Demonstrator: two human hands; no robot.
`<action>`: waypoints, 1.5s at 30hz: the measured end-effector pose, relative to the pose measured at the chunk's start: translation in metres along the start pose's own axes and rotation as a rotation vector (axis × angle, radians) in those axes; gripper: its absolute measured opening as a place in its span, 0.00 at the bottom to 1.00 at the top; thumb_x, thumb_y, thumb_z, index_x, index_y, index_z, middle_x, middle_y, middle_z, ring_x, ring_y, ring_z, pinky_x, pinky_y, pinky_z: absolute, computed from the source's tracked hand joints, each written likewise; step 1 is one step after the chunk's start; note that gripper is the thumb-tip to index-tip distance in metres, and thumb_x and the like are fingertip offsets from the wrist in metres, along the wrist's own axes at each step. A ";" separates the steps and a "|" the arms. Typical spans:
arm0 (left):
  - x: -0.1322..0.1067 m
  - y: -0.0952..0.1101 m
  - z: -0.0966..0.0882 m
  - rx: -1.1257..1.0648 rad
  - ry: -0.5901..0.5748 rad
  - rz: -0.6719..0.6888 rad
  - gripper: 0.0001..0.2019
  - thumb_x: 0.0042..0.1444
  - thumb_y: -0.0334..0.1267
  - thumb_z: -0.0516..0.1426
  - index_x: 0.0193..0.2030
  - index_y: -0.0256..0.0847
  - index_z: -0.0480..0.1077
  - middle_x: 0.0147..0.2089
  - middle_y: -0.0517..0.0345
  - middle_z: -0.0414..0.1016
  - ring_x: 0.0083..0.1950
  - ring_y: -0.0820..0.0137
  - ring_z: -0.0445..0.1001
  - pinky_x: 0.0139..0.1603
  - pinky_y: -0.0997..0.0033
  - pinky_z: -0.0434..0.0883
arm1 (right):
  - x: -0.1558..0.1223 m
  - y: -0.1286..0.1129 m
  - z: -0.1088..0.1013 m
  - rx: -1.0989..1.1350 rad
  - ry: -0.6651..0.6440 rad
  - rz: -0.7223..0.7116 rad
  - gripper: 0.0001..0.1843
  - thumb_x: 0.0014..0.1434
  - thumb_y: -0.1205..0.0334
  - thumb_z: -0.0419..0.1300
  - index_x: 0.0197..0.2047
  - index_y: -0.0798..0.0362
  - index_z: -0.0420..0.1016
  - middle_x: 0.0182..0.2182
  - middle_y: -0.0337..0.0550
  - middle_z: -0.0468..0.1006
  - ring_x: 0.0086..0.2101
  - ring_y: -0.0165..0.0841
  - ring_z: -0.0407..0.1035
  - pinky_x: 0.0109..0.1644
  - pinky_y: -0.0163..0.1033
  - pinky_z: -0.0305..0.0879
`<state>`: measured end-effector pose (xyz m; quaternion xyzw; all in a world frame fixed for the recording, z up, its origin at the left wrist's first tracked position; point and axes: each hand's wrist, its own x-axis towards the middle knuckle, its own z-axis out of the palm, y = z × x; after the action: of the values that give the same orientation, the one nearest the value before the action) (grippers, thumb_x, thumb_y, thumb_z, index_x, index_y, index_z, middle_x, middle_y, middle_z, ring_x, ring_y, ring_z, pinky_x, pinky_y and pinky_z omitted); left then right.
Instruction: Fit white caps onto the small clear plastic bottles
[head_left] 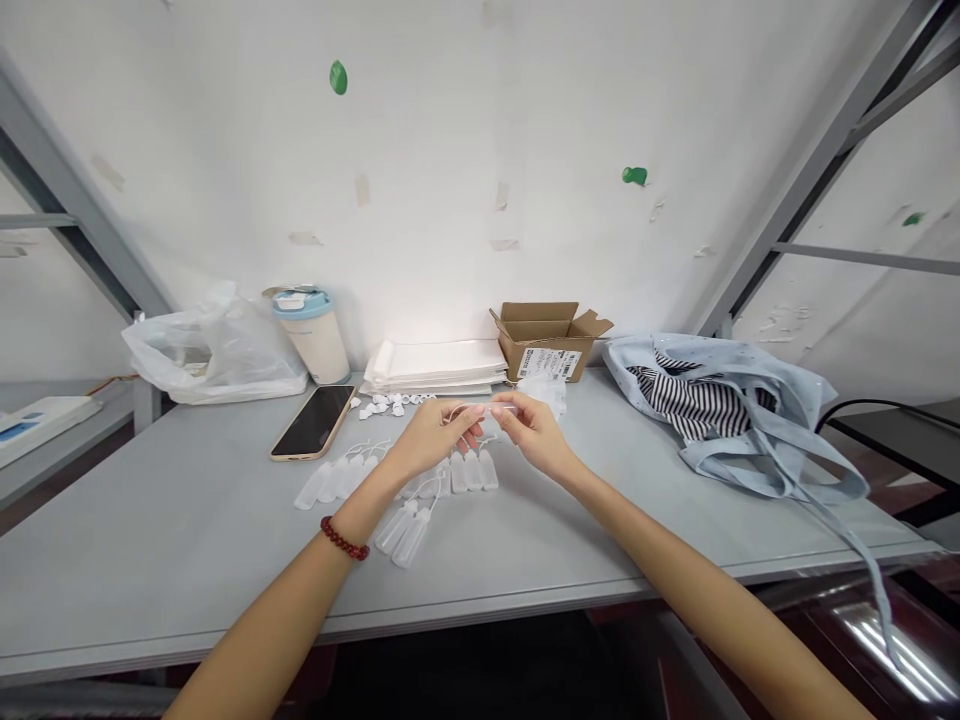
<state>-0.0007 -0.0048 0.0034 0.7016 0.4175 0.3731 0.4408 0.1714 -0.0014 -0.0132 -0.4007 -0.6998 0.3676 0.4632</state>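
Bottles (472,472) of small, translucent plastic lie on the grey tabletop (570,560) under and around the person's hands, most of them fitted with thin white cord loops. One group fans out to the left beneath the wrist, another lies side by side just beyond the left forearm, and a front pair (403,533) lies nearer the tabletop's edge, with cords pointing away from the person. Above them, the left hand (441,432) and the right hand (531,432) meet at the middle, raised over the tabletop. Between them is a slim clear piece (501,406); the left grip pinches it at one end and the right grip pinches it at the other, thumbs against fingers. It is too small and blurred to tell its exact shape. A thin white strand (453,411) curves beside the left fingers. A dark red bead bracelet (345,540) circles the left wrist. Small white caps (391,404) are scattered behind the left hand, near a dark-screened phone (315,422). Along the wall stand a plastic bag (214,355), a lidded cup (315,340), a white stack (435,366) and an open cardboard box (545,340). To the right lies a pale blue cloth bag (795,385) with striped fabric (701,398).
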 end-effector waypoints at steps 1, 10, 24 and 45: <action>0.000 0.000 0.000 -0.036 -0.017 -0.024 0.21 0.54 0.54 0.53 0.30 0.34 0.72 0.28 0.53 0.73 0.26 0.70 0.73 0.29 0.70 0.70 | 0.000 0.000 0.000 -0.016 0.007 -0.034 0.15 0.56 0.51 0.55 0.37 0.54 0.71 0.24 0.37 0.66 0.23 0.26 0.55 0.25 0.33 0.52; -0.002 0.000 0.001 -0.170 -0.029 -0.067 0.20 0.54 0.52 0.55 0.27 0.34 0.70 0.22 0.57 0.70 0.21 0.73 0.69 0.25 0.73 0.67 | -0.002 -0.001 -0.002 -0.001 -0.010 -0.067 0.14 0.56 0.53 0.55 0.40 0.54 0.72 0.26 0.39 0.69 0.24 0.27 0.57 0.26 0.33 0.53; -0.005 -0.006 0.013 0.517 0.090 0.322 0.16 0.60 0.40 0.47 0.22 0.40 0.62 0.22 0.60 0.70 0.25 0.72 0.67 0.31 0.73 0.61 | 0.005 -0.007 -0.011 0.326 -0.146 0.292 0.21 0.50 0.47 0.61 0.22 0.52 0.57 0.13 0.26 0.47 0.16 0.21 0.40 0.19 0.31 0.40; -0.006 -0.005 0.010 0.427 0.045 0.196 0.20 0.61 0.46 0.47 0.20 0.40 0.61 0.19 0.61 0.68 0.23 0.73 0.65 0.30 0.73 0.61 | 0.002 -0.004 0.000 0.411 -0.077 0.267 0.23 0.49 0.46 0.61 0.21 0.53 0.57 0.14 0.28 0.51 0.15 0.21 0.47 0.19 0.31 0.43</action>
<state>0.0052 -0.0118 -0.0051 0.8076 0.4265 0.3327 0.2349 0.1703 -0.0014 -0.0094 -0.3725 -0.5683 0.5752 0.4554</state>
